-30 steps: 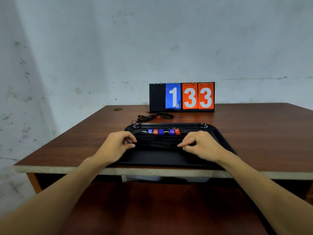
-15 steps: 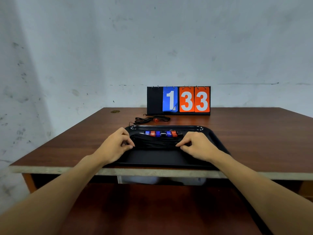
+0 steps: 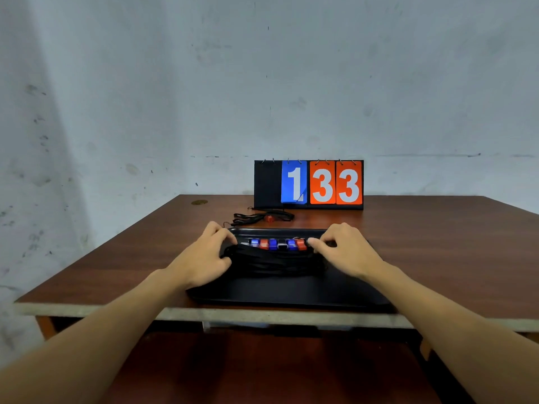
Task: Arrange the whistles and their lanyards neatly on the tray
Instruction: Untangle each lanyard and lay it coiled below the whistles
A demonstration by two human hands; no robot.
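Six whistles [image 3: 277, 244] lie in one tight row across the far part of the black tray [image 3: 291, 291], just below the middle of the frame. From left to right I count blue, red, blue, black, blue, red: three blue, two red, one black. A pale bit at the row's left end is too blurred for me to name. Their black lanyards [image 3: 274, 259] are bunched in one dark heap on the tray, just below the row and touching it; I cannot count the single cords.

My left hand [image 3: 204, 255] is at the left end of that heap, its fingers curled over the cords and its thumb under them, gripping them. My right hand [image 3: 347, 252] is at the right end of the row with its fingers bent, its index fingertip just beside the last red whistle. I cannot tell if it pinches anything.

Above the tray, a seventh whistle, the stray red whistle [image 3: 270, 218], lies on the brown table [image 3: 437, 243] with its loose lanyard [image 3: 250, 218]. Beyond it stands one flip scoreboard [image 3: 309, 185] showing a blue 1 and two orange 3s, against a grey wall [image 3: 262, 83].
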